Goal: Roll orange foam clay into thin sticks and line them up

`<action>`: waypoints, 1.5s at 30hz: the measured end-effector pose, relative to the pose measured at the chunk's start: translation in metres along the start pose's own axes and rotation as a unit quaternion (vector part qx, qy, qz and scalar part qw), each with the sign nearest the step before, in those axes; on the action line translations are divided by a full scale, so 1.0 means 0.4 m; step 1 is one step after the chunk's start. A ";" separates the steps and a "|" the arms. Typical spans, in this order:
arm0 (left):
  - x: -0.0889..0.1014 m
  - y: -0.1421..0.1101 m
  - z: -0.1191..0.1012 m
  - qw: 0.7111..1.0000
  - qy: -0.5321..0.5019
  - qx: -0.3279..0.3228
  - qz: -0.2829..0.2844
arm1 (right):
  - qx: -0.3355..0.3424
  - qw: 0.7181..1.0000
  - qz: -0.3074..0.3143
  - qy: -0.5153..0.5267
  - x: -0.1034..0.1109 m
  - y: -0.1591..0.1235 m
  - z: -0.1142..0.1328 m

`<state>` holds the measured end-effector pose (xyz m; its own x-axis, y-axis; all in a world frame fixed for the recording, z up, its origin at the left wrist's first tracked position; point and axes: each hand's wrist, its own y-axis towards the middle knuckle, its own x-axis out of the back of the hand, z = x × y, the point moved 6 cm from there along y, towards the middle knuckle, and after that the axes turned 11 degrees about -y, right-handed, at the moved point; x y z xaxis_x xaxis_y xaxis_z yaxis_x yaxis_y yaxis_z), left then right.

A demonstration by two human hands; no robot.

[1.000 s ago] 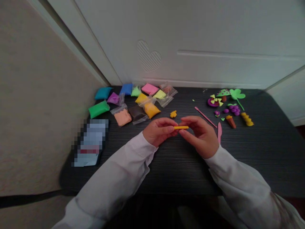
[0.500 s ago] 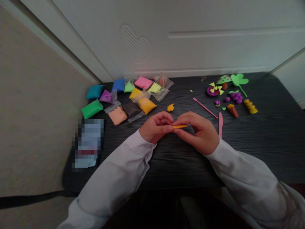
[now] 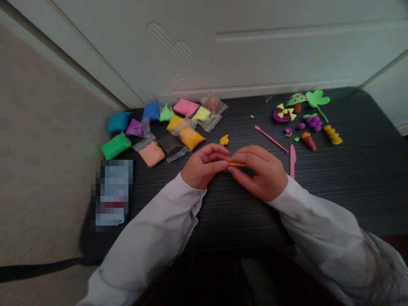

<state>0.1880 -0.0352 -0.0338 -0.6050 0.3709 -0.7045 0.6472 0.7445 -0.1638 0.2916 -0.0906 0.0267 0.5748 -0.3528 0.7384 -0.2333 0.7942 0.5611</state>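
Observation:
Between my two hands is a thin, flat strip of orange-yellow modelling clay (image 3: 237, 164). My left hand (image 3: 205, 165) pinches its left end between thumb and fingers. The thumb and fingers of my right hand (image 3: 259, 172) close round the other end, hiding part of it. Just beyond my fingertips a small lump of orange clay (image 3: 224, 140) lies on the table. To the right of my right hand rest a pink clay knife (image 3: 292, 160) and a slim pink modelling stick (image 3: 271, 139).
Bags of coloured clay, among them an orange one (image 3: 191, 138), cluster at the back left of the dark table (image 3: 229, 225). A phone-like slab (image 3: 113, 193), blurred, lies front left. Finished clay pieces, including purple grapes (image 3: 314, 123), stand back right. A white panel (image 3: 270, 59) rises behind.
The whole view has shifted slightly, so things appear a little further left and higher. Both hands keep hold of the clay strip, and less of it shows beside my right fingers.

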 end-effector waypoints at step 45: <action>0.014 0.006 -0.019 0.999 -0.003 -0.029 -0.035 | -0.034 0.999 -0.014 -0.032 0.009 0.004 -0.017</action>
<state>0.1825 -0.0271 -0.0328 -0.6448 0.3136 -0.6970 0.5750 0.7999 -0.1720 0.2988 -0.0873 0.0278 0.5292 -0.4036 0.7463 -0.1623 0.8152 0.5560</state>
